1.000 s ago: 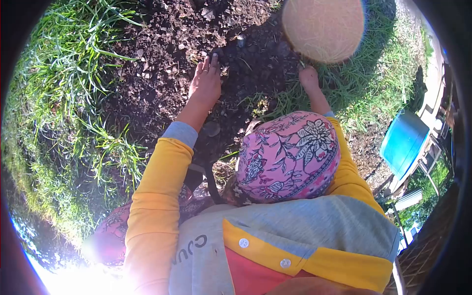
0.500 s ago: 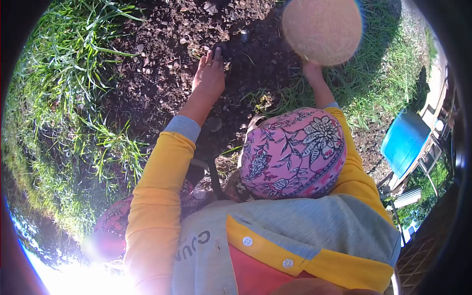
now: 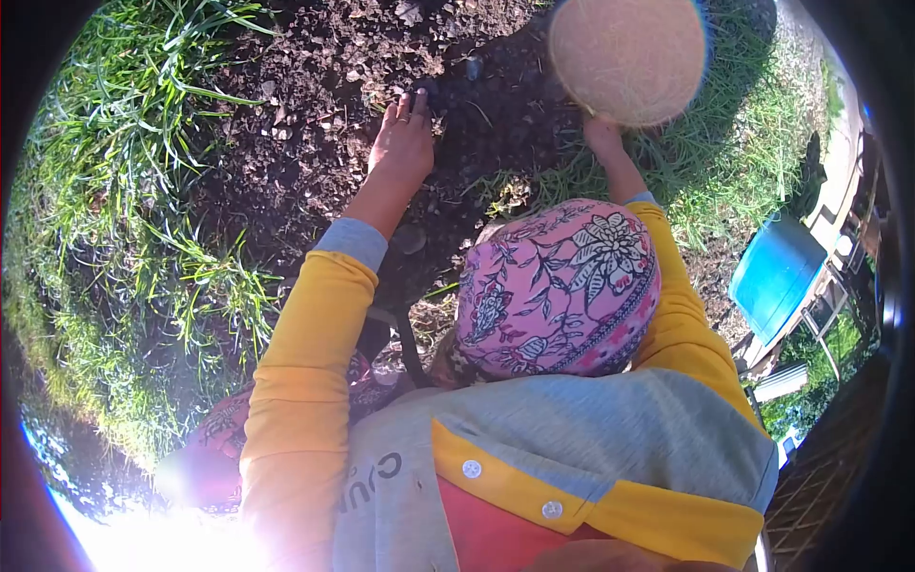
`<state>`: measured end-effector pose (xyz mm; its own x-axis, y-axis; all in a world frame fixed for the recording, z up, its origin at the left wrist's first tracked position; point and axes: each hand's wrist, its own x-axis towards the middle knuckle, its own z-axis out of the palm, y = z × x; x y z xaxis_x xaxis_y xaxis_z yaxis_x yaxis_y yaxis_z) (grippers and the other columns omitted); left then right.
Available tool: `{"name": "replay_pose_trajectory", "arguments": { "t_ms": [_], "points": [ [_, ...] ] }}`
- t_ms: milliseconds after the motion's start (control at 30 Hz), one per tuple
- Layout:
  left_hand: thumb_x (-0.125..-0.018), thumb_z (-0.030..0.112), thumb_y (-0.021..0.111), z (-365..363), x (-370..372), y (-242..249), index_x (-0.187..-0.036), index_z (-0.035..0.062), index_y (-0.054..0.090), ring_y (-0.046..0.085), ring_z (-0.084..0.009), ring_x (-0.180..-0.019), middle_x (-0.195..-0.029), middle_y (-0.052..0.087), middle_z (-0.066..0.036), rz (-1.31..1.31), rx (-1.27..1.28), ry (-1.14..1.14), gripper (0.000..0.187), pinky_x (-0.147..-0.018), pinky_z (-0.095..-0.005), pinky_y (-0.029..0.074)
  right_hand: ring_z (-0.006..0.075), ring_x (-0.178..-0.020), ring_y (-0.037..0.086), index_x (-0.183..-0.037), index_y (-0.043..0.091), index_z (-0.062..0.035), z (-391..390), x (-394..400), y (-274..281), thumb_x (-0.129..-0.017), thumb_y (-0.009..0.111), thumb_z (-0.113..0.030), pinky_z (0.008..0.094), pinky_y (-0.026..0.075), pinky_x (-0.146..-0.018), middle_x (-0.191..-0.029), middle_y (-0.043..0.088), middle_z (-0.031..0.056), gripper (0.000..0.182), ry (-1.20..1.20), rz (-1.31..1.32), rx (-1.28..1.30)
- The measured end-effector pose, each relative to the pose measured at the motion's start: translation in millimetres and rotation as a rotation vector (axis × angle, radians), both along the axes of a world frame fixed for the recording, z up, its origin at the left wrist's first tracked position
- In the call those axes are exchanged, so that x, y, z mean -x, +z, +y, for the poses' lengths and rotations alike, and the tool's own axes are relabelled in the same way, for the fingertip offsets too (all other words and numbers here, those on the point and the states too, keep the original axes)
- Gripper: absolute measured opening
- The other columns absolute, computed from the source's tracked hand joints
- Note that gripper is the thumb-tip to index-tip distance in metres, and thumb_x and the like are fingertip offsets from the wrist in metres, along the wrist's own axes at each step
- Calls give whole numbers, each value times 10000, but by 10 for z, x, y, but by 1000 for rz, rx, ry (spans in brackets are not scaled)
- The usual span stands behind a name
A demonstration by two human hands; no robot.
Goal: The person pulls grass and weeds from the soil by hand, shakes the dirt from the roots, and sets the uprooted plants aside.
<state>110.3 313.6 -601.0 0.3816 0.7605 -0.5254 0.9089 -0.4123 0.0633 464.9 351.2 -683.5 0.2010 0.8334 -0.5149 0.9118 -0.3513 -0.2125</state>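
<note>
The left hand lies flat and open on the dark soil, fingers toward twelve o'clock. The right hand presses the grass; its grip cannot be told.

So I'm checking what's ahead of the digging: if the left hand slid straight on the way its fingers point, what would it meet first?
Probably more loose dark soil: the left hand lies flat, fingers pointing up the bare patch. A small grey stone sits slightly to the right, likely off that line.
</note>
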Motion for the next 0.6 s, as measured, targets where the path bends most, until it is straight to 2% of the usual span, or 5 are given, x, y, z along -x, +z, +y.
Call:
{"name": "replay_pose_trajectory", "arguments": {
  "t_ms": [167, 333, 500, 533, 600],
  "points": [
    [-884, 173, 347, 36, 50, -86, -1287, -31, 375, 264, -310, -1300, -1431, 213, -158, 21, -69, -60, 453, -1062, -409, 211, 420, -947, 529, -850, 594, 71, -400, 234, 409, -847, 479, -301, 453, 416, -827, -948, 569, 286, 389, -48, -12, -96],
    [-878, 193, 381, -23, -15, -67, -1247, -28, 434, 306, -322, -1273, -1400, 271, -185, -37, -103, -7, 434, -1050, -423, 224, 435, -898, 535, -938, 579, 42, -1702, 326, 1261, -850, 479, -338, 478, 408, -790, -933, 569, 286, 403, -122, -63, 67],
    [-859, 173, 402, 237, -74, 168, -1106, 2, 570, 382, -307, -1217, -1289, 434, -180, -7, -79, -60, 344, -1011, -430, 269, 432, -911, 535, -1005, 561, 35, -968, -7, 1155, -853, 482, -315, 464, 411, -786, -946, 571, 281, 389, -38, -30, -101],
    [-856, 167, 402, 259, -87, 208, -1074, 8, 592, 395, -307, -1206, -1266, 459, -180, -19, -88, -71, 330, -1004, -432, 277, 437, -903, 524, -952, 530, 43, -680, 42, 1234, -843, 501, -286, 470, 412, -779, -871, 563, 297, 348, -91, 36, -206],
    [-867, 179, 398, 203, -84, 240, -1099, 25, 563, 404, -298, -1198, -1237, 485, -149, -91, -136, -58, 325, -1012, -434, 271, 437, -935, 515, -991, 534, 42, -206, 93, 1281, -859, 484, -299, 462, 402, -805, -937, 558, 298, 369, -153, 112, -531]
  ]
}}
